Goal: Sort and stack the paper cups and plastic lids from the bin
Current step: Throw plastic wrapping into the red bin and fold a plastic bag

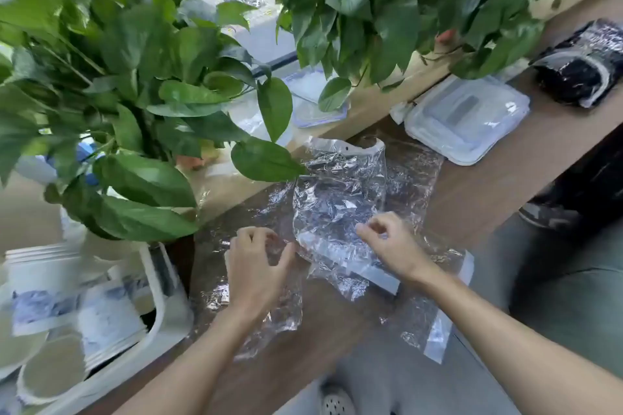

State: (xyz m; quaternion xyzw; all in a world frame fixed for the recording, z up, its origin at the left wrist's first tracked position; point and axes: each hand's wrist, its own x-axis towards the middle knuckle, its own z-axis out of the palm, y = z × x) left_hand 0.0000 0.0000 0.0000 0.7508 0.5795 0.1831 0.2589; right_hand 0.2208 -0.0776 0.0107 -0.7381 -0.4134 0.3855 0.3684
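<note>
I note left hand [256,266] and right hand [391,246] each pinching the clear bag [337,205] mid-counter [472,185]. Paper cups [108,317] sit ungripped in the bin [158,286] at the counter's left end.

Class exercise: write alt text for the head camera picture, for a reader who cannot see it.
A left hand and a right hand pinch clear plastic bags on a brown table. At lower left, paper cups lie in a white bin; leafy plants hang above.

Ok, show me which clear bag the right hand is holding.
The crumpled bag in the middle, hang hole at its top: the right hand pinches its near edge. The flat bag beside it lies untouched.
</note>
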